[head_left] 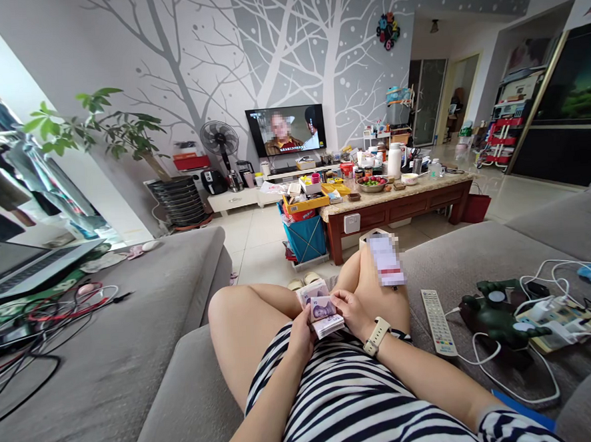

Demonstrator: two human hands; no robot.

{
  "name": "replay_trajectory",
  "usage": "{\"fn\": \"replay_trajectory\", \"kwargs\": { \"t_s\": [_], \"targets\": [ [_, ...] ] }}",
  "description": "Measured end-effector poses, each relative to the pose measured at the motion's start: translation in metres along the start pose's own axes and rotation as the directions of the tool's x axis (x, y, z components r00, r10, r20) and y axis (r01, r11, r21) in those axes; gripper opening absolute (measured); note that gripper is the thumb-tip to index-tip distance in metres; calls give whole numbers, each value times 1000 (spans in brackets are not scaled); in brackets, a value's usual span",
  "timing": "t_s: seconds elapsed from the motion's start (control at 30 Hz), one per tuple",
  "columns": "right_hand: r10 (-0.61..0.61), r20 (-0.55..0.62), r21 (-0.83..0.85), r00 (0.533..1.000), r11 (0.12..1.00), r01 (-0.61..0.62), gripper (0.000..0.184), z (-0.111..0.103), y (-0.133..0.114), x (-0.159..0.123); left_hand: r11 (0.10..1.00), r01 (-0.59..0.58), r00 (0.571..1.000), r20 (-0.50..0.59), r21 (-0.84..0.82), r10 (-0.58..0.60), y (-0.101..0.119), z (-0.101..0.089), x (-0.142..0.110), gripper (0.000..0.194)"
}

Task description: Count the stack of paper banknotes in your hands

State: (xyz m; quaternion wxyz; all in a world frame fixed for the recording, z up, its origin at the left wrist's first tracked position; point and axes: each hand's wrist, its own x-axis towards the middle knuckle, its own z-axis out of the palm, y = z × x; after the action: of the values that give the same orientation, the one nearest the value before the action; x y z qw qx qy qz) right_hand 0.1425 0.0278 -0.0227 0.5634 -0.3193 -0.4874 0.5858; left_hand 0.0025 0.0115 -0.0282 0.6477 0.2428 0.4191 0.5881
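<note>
Though narrow, grip of left hand [301, 334] and right hand [354, 313] on banknotes [323, 309]

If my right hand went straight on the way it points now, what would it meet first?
Your right hand would meet the purple 5-yuan banknotes first, as it's touching them; beyond, depth is unclear.

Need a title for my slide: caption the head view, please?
Left hand and right hand hold banknotes; remote on the sofa.

Your left forearm [267, 406] slants forward and your right forearm [435, 372] angles in from the side; your left hand [301, 333] and right hand [354, 313] sit close together, both pinching.
</note>
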Motion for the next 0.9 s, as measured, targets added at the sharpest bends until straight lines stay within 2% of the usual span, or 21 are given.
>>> {"fn": "replay_trajectory", "kwargs": {
  "t_s": [0.37, 0.67, 0.9],
  "targets": [
    [44, 33, 72, 998, 996, -47, 32, 1, 1, -1, 999, -8, 1000, -10, -38, 7, 5, 6, -5, 30],
    [65, 29, 70, 997, 995, -67, 35, 3, -3, -2, 1000, 5, 1000, -21, -19, -6, 0, -1, 1, 32],
    [72, 88, 75, 994, 994, -79, 34, 2, 1, 0, 998, 2, 998, 58, -61, 1, 2, 1, -2, 30]
  ]
}}
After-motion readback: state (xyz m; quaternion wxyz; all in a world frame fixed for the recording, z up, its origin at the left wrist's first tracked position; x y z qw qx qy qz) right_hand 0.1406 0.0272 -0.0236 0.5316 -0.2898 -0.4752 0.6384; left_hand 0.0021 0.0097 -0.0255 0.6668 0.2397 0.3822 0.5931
